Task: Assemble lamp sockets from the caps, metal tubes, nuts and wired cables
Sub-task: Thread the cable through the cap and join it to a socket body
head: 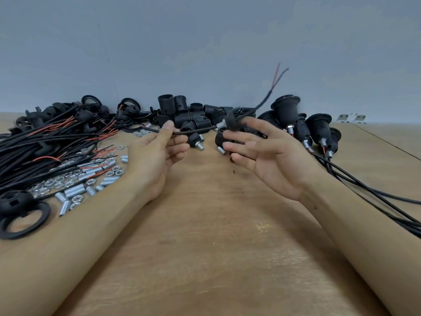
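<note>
Left hand: raised over the counter, palm turned inward, thumb and fingers pinching a black cable that runs across to the other hand.
Right hand: raised, palm up; lower fingers lie straight and spread, while the upper ones seem to hold a black cap. The grip itself is blurred.
Cap: threaded on the cable, a short metal tube sticking out of its left side.
Cable end: rises up and right past the cap, splitting into a red and a black wire.
Left pile: wired cables, with loose nuts and metal tubes just beside them.
Back row: black threaded socket bodies heaped near the wall.
Right side: finished sockets standing together, their cables trailing off toward the near right edge.
</note>
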`<move>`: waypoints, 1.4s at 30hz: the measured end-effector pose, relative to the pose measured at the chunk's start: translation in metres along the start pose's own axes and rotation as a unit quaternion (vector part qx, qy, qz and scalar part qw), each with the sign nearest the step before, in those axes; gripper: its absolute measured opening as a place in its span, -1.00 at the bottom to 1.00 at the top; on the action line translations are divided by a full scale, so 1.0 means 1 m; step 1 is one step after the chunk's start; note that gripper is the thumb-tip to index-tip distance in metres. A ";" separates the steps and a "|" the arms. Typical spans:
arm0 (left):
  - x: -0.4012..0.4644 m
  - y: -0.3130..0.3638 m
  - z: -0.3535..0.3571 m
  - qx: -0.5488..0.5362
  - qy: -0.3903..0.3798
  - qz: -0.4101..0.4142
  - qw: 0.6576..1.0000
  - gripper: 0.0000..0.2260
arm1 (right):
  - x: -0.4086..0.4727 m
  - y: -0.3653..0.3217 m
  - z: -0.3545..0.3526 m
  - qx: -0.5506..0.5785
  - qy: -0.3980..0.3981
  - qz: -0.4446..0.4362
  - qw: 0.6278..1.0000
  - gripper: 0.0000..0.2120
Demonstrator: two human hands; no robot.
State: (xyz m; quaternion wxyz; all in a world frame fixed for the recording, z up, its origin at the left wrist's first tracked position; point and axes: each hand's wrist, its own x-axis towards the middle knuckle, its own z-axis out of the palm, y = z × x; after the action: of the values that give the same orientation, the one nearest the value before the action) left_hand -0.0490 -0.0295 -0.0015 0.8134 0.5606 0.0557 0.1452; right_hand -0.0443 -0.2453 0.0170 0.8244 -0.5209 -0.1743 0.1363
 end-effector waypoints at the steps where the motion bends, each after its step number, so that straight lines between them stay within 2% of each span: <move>1: -0.003 0.000 0.002 0.018 -0.024 0.012 0.999 -0.80 | 0.000 0.001 0.002 -0.021 0.023 -0.019 0.999 -0.78; 2: -0.006 0.000 0.003 0.040 -0.062 0.027 0.997 -0.78 | 0.001 0.002 0.004 -0.041 0.060 -0.039 0.997 -0.80; 4: -0.015 -0.001 0.004 0.102 -0.171 0.069 0.978 -0.78 | 0.004 0.003 0.006 -0.047 0.134 -0.080 0.987 -0.67; 6: -0.023 -0.002 0.003 0.182 -0.284 0.117 0.934 -0.83 | 0.005 -0.003 0.005 -0.021 0.170 -0.113 0.979 -0.63; 8: -0.027 -0.005 0.002 0.259 -0.339 0.146 0.892 -0.81 | 0.003 -0.013 0.001 0.016 0.178 -0.128 0.976 -0.74; 10: -0.026 -0.009 0.001 0.345 -0.318 0.183 0.864 -0.71 | 0.000 -0.023 -0.004 0.004 0.196 -0.121 0.973 -0.85; 12: -0.022 -0.012 -0.001 0.414 -0.257 0.225 0.844 -0.67 | -0.001 -0.029 -0.009 -0.063 0.198 -0.092 0.974 -0.83; 15: -0.011 -0.014 -0.006 0.441 -0.183 0.257 0.840 -0.81 | -0.002 -0.024 -0.009 -0.180 0.138 -0.021 0.974 -0.76; 17: -0.005 -0.012 -0.011 0.471 -0.167 0.276 0.821 -0.87 | -0.002 -0.016 -0.006 -0.244 0.095 0.022 0.965 -0.74; 19: 0.000 -0.009 -0.015 0.498 -0.159 0.286 0.803 -0.87 | -0.002 -0.010 -0.004 -0.269 0.069 0.038 0.960 -0.74; 22: 0.005 -0.007 -0.018 0.515 -0.132 0.293 0.795 -0.88 | -0.002 -0.006 -0.004 -0.259 0.065 0.021 0.963 -0.73; 26: 0.029 -0.003 -0.011 0.536 -0.055 0.249 0.805 -0.93 | 0.002 -0.003 -0.009 -0.206 0.094 -0.011 0.974 -0.85; 30: 0.067 0.002 0.004 0.565 -0.003 0.195 0.802 -0.84 | 0.003 0.004 -0.013 -0.274 0.126 -0.075 0.951 -0.68; 32: 0.084 0.003 0.013 0.592 0.000 0.173 0.787 -0.84 | 0.004 0.011 -0.013 -0.349 0.126 -0.105 0.923 -0.65; 36: 0.105 0.003 0.029 0.667 -0.008 0.117 0.736 -0.67 | 0.007 0.022 -0.012 -0.419 0.092 -0.152 0.890 -0.83; 42: 0.110 0.007 0.037 0.644 0.037 0.085 0.759 -0.83 | 0.009 0.021 -0.016 -0.461 0.111 -0.181 0.861 -0.75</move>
State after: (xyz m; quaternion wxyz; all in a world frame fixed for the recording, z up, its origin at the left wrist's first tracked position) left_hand 0.0634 -0.0274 0.0261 0.2416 0.9491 0.1178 0.1643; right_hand -0.0303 -0.2457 -0.0074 0.5140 -0.8125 -0.2161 -0.1702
